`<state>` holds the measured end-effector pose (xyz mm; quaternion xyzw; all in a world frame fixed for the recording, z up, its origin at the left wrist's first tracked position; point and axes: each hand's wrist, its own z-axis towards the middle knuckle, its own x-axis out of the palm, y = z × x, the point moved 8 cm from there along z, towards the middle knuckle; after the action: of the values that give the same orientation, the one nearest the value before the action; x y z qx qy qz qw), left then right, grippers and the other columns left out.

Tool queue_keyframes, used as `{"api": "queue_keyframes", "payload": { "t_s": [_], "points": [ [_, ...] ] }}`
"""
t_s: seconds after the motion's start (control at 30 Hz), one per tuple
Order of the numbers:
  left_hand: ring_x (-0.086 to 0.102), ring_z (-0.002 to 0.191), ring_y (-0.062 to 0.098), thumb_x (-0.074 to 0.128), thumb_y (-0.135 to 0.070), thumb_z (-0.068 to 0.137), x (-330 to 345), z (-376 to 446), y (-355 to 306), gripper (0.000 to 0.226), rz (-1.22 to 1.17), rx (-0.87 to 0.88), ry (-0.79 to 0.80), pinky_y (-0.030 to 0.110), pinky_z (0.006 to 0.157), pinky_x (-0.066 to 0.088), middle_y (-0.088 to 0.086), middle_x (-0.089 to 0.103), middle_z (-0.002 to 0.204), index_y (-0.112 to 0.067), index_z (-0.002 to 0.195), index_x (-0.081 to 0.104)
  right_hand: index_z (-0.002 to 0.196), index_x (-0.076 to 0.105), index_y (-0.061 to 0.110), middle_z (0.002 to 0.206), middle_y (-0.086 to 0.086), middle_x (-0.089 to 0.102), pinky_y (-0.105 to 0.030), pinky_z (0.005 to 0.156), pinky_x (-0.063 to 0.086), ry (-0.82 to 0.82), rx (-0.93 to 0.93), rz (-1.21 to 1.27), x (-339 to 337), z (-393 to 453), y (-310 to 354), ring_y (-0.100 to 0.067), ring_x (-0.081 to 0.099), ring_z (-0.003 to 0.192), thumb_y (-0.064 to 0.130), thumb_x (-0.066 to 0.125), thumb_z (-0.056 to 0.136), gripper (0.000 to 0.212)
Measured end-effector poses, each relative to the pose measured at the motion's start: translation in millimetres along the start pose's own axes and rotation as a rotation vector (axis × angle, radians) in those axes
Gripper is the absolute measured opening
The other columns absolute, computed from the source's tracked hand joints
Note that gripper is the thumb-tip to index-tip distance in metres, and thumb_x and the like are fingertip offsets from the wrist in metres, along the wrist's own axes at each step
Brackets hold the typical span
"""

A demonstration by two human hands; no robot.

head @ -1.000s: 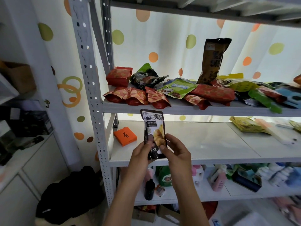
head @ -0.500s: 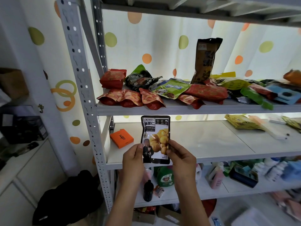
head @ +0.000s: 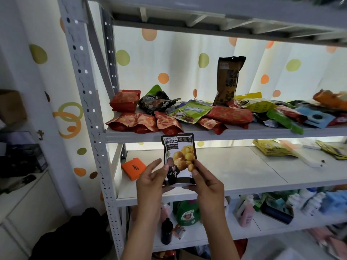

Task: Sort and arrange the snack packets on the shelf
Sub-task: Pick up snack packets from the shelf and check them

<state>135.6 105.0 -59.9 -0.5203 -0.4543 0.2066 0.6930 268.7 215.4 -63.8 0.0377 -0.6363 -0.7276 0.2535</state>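
The black flat plastic snack pouch printed with yellow chestnuts (head: 179,159) stands upright between both hands, in front of the grey metal shelf edge (head: 225,133). The left hand (head: 151,182) pinches its lower left side, forefinger extended clear. The right hand (head: 207,182) pinches its lower right edge, thumb on the front.

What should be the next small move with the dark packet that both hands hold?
Probably lift the dark packet and stand it on the upper shelf by the upright brown packet. Both hands, left hand and right hand, hold it upright just below that shelf, where the other snacks lie in a heap.
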Motion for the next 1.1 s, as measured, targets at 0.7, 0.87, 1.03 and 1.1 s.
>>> {"api": "queue_keyframes", "payload": {
  "t_s": [0.7, 0.87, 1.03, 1.1],
  "points": [
    [0.065, 0.088, 0.021, 0.069, -0.013, 0.085, 117.1, 72.2, -100.3, 0.018, 1.031, 0.688, 0.251, 0.031, 0.080, 0.051, 0.007, 0.073, 0.097, -0.010, 0.101, 0.076, 0.104, 0.068, -0.006, 0.096, -0.022, 0.073, -0.033, 0.063, 0.060, 0.126, 0.158, 0.011, 23.2, 108.8, 53.8, -0.028, 0.074, 0.083, 0.009, 0.050, 0.100, 0.023],
    [0.059, 0.082, 0.025, 0.058, -0.016, 0.091, 136.3, 89.2, -93.3, 0.019, 1.308, 0.806, 0.193, 0.029, 0.065, 0.034, 0.010, 0.068, 0.086, -0.009, 0.089, 0.076, 0.117, 0.059, -0.007, 0.089, -0.024, 0.065, -0.038, 0.059, 0.061, 0.167, 0.206, -0.256, 19.7, 135.0, 54.8, -0.031, 0.069, 0.068, 0.003, 0.040, 0.101, 0.027],
    [0.058, 0.073, 0.027, 0.078, -0.004, 0.061, 152.3, 104.4, -74.3, 0.011, 1.649, 0.929, 0.151, 0.029, 0.055, 0.040, 0.005, 0.061, 0.066, -0.011, 0.064, 0.069, 0.112, 0.066, 0.003, 0.099, -0.014, 0.070, -0.036, 0.072, 0.055, -0.056, -0.240, -0.841, -8.0, 160.3, 96.0, -0.028, 0.067, 0.082, 0.003, 0.047, 0.094, 0.026],
    [0.059, 0.072, 0.025, 0.083, -0.008, 0.051, 160.6, 107.6, -70.1, 0.019, 1.766, 0.958, 0.127, 0.028, 0.055, 0.042, 0.002, 0.062, 0.063, -0.015, 0.062, 0.070, 0.116, 0.068, 0.006, 0.113, -0.012, 0.068, -0.032, 0.085, 0.048, -0.114, -0.399, -0.943, -14.3, 168.6, 107.5, -0.028, 0.061, 0.103, 0.000, 0.048, 0.091, 0.033]
  ]
}}
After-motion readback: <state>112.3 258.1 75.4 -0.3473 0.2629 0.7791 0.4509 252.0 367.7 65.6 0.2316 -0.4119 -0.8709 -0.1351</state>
